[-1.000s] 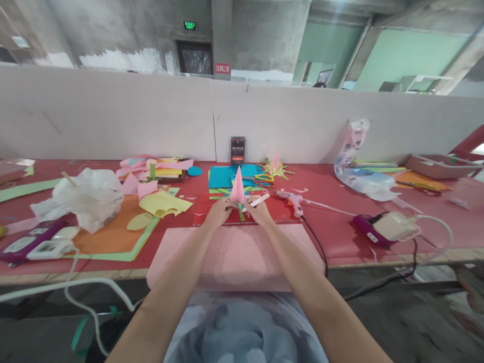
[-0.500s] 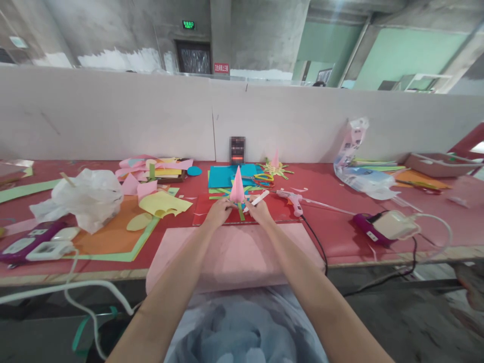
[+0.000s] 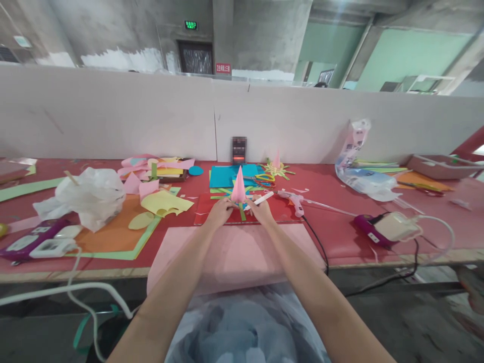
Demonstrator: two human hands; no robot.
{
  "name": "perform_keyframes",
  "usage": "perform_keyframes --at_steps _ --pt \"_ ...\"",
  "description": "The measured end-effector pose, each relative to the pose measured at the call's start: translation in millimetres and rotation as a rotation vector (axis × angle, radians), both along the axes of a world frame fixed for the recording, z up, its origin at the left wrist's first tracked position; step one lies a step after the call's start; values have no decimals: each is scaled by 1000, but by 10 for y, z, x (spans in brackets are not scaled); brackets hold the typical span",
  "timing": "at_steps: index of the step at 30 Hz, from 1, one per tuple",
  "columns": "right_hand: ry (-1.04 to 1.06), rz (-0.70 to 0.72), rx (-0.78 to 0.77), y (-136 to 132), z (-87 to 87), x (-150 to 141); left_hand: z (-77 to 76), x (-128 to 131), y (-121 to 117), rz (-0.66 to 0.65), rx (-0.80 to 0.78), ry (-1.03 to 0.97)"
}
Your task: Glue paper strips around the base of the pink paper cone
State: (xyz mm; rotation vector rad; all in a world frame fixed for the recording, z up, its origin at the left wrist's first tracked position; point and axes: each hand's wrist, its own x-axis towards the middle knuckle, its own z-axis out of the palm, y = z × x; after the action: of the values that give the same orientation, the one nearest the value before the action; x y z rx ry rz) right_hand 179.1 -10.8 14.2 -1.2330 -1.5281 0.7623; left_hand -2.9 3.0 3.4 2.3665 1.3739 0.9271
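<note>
A pink cone-shaped paper flower (image 3: 239, 187) stands upright in front of me, with green strips spreading from its base. My left hand (image 3: 222, 210) is closed at the left side of that base, its fingertips pinching the paper there. On the other side my right hand (image 3: 262, 212) is closed around a white stick (image 3: 263, 197), which slants up to the right. Its fingertips also reach the flower's base. What exactly lies under the fingertips is too small to make out. A red board (image 3: 204, 210) lies beneath the work.
A hot glue gun (image 3: 296, 201) lies right of my hands, its cord running off the front edge. Yellow-handled scissors (image 3: 265, 177) rest on blue sheets (image 3: 224, 176). Behind is another paper flower (image 3: 277, 162). Coloured paper, a crumpled plastic bag (image 3: 88, 194) and power strips flank the work.
The whole view has shifted slightly to the right. Both hands stay at the flower's base, with hardly any visible movement.
</note>
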Motion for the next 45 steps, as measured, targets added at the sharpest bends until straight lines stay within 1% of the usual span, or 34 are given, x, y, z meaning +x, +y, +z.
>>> perform_keyframes --at_steps 3,6,10,18,21,24,27,32,37,45 --pt "16 -8 34 24 -12 11 1 9 -8 5 29 -6" --pt "-33 3 87 20 -8 5 -17 13 0 14 62 -18" --pt "-62 17 103 0 5 -8 -45 7 23 11 86 7" --pt "-115 38 161 1 -11 -7 -58 0 40 21 58 14" --pt "-111 78 122 5 -21 1 -68 -3 44 21 50 10" --pt "-92 71 88 6 -16 6 -70 -6 44 18 54 9" --pt "-85 36 92 2 -2 2 -62 -5 42 20 50 12" --pt "-116 38 135 17 -25 -5 -56 -2 47 20 37 7" --pt "-105 -2 79 51 -73 10 -58 -6 46 21 32 -3" --pt "-92 24 70 20 -28 -7 -65 -10 50 17 40 2"
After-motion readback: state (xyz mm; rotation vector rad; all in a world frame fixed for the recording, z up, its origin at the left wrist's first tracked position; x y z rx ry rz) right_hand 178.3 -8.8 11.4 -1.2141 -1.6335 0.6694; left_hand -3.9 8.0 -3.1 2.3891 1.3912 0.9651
